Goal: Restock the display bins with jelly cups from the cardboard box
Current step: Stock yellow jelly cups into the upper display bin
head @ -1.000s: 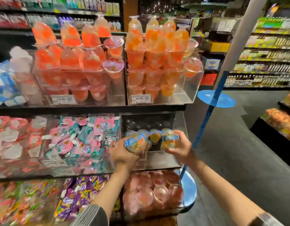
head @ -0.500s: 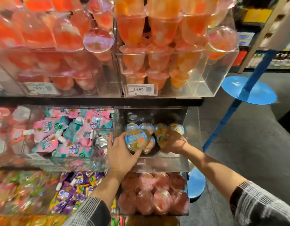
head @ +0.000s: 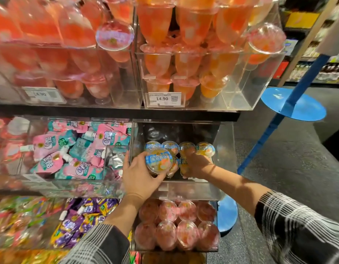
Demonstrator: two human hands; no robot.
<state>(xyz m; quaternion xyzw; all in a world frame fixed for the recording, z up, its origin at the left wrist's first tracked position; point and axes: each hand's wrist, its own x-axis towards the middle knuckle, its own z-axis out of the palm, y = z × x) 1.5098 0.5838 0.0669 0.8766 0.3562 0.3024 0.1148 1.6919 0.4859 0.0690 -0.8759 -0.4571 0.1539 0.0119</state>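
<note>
Head view gives you the whole display rack first: the upper bins [head: 256, 96] hold tall orange and pink goblet jellies behind a 14.90 price tag [head: 166, 99], and they sit stacked upright so the labels face the aisle. Beside them on the right, a blue pole [head: 290, 109] with a round blue disc slants down to the floor, well apart from your work.

On the middle shelf, the left bin of pink and teal pouches [head: 73, 155] is heaped loosely. Right of it is the clear bin [head: 224, 149] you are restocking; it is mostly dark and bare at the back, with a row of jelly cups [head: 179, 148] lined along its front, lids outward so shoppers can read them. Below it, a lower bin of pink cups [head: 176, 225] looks full already.

Your right hand [head: 196, 164] reaches into the clear bin, its fingers curled around a cup [head: 184, 165] in the front stack, likely seating it. Your left hand [head: 141, 176] grips another blue-lidded jelly cup [head: 158, 160] from below, thumb and fingers wrapped round its body, holding it tilted at the bin's mouth, ready to slot in beside the others.

No cardboard box shows in this view, so you cannot tell how much stock remains.
</note>
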